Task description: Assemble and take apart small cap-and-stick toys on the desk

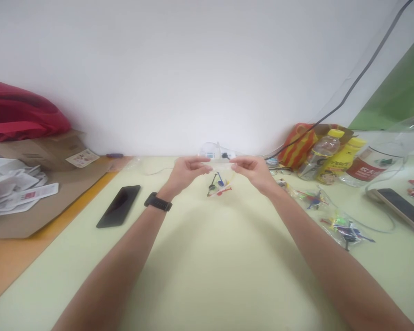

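Note:
Between both hands a small clear plastic bag (pixel 221 166) is stretched by its top edge. My left hand (pixel 189 172) pinches one upper corner, thumb against fingers, and a black watch (pixel 158 202) is on that wrist. The other upper corner is pinched by my right hand (pixel 253 171). Small plastic pieces (pixel 220 185) in dark green, blue, red and yellow show in the lower part of the bag, above the pale table. What exactly these pieces are is too small to tell.
On the left lie a black phone (pixel 118 206), papers (pixel 20 188) and a cardboard box (pixel 44 149) under a red bag (pixel 20 112). Rightward are bags of coloured pieces (pixel 347 230), bottles (pixel 341 161), a large labelled jug (pixel 372 165), another phone (pixel 403 209) and a hanging cable (pixel 355 85).

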Demonstrator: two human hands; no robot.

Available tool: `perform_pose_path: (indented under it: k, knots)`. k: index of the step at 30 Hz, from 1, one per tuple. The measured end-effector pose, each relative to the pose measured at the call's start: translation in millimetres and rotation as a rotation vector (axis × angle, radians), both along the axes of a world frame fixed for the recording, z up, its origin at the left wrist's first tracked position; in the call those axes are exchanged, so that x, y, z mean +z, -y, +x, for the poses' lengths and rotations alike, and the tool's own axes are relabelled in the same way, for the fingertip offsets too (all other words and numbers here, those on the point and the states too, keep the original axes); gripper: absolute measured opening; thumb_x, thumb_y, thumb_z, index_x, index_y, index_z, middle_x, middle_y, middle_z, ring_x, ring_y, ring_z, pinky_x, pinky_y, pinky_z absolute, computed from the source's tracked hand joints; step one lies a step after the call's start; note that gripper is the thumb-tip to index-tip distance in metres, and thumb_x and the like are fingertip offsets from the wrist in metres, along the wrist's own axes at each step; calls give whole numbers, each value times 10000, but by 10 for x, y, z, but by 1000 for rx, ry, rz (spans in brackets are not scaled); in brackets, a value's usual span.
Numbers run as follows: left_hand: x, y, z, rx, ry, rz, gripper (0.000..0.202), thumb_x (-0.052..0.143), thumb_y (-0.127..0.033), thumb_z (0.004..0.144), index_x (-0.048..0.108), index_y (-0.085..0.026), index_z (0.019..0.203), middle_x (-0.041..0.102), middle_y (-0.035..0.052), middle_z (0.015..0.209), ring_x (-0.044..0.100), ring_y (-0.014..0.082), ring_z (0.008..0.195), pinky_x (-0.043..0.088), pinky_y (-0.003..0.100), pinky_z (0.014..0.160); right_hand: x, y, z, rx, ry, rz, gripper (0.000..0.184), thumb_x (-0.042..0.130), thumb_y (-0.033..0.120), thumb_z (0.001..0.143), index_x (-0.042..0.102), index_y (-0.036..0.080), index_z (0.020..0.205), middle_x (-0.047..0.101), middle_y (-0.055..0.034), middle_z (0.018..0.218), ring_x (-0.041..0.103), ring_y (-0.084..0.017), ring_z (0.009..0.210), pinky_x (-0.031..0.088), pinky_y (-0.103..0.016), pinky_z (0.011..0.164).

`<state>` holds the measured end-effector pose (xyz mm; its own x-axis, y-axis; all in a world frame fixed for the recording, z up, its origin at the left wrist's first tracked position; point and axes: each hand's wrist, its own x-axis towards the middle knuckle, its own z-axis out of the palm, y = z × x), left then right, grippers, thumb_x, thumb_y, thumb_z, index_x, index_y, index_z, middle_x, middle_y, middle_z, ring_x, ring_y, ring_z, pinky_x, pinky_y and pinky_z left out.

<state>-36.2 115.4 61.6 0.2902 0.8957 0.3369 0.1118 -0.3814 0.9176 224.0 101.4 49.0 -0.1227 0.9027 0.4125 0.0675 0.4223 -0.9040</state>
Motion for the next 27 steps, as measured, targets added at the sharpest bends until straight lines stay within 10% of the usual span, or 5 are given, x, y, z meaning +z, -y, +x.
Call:
perform_pose_path:
  k: [27]
  knots:
    - [395, 267, 119, -309, -352, 127, 253, 773, -440, 858, 844, -210, 937, 791, 76, 860, 701, 220, 760, 515, 315, 665, 430, 387, -96, 171, 502, 162, 307, 644, 489, 940, 750, 215, 848, 738, -45, 814, 643, -197, 757, 497, -322, 690]
